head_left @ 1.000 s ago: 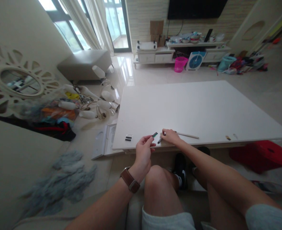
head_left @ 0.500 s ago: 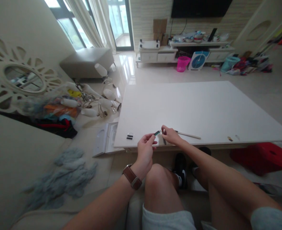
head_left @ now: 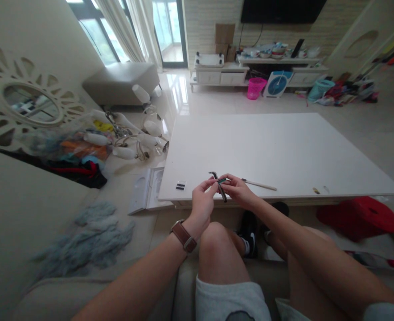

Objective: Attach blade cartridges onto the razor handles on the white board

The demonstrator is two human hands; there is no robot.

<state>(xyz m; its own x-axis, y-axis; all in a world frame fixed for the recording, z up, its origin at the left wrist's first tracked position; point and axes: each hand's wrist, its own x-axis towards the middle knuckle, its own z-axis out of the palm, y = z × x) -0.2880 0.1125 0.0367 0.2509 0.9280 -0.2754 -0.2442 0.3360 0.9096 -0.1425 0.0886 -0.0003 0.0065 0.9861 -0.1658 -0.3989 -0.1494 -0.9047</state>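
Note:
Above the front edge of the white table (head_left: pixel 257 147), my two hands meet over small parts. My left hand (head_left: pixel 204 196), with a brown-strapped watch, is closed in a pinch on a small dark green strip (head_left: pixel 221 181). My right hand (head_left: pixel 239 191) is closed on a thin dark bent bar (head_left: pixel 223 194), hooked at its upper end, which crosses the green strip. Fingers partly hide where the two touch. A thin pale stick (head_left: pixel 261 184) with a dark tip lies right of my right hand. Left of my hands, a small clear piece with black strips (head_left: pixel 180 185) rests on the table.
Small bits (head_left: pixel 316 191) lie near the table's right front edge. An open white box (head_left: pixel 143 191) stands on the floor at the left, below a chandelier (head_left: pixel 140 138). A red object (head_left: pixel 357 218) sits under the right edge. My knees are close below the table edge.
My right hand has moved slightly left and up against my left hand. The dark bent bar, earlier low beside the right fingers, now lies across the green strip between both hands.

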